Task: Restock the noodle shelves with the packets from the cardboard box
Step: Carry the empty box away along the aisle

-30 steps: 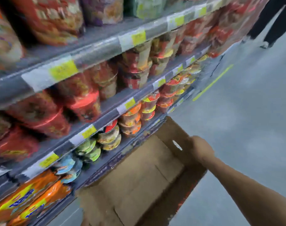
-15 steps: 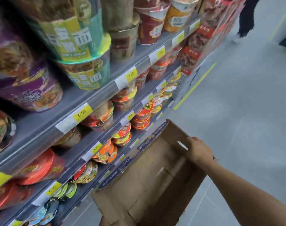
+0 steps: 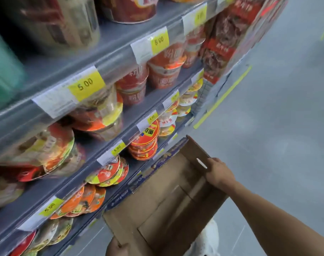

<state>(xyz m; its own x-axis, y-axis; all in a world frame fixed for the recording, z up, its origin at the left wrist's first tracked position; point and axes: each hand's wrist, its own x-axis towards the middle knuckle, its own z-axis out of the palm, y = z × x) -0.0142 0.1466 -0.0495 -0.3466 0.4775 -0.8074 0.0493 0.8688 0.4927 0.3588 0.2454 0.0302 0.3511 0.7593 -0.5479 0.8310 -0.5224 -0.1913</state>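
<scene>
I carry a brown cardboard box point(image 3: 163, 196) in front of me, beside the noodle shelves point(image 3: 109, 58). Its inside shows only bare cardboard flaps; no packets are visible in it. My right hand point(image 3: 219, 172) grips the box's far right wall, next to the handle slot. My left hand point(image 3: 116, 247) holds the box's near left corner at the bottom edge of the view; only part of it shows. The shelves on the left hold rows of red, orange and yellow noodle bowls point(image 3: 144, 145) and cups point(image 3: 164, 71).
Yellow price tags point(image 3: 85, 85) run along the grey shelf rails. Red noodle packets point(image 3: 222, 50) fill the far end of the shelving. The grey aisle floor point(image 3: 279, 111) lies to the right, with a yellow line point(image 3: 222, 97) on it. A white shoe point(image 3: 209, 239) shows below the box.
The view has swung up and closer along the shelves as I move down the aisle with the box. My left hand has come into view at the box's near corner.
</scene>
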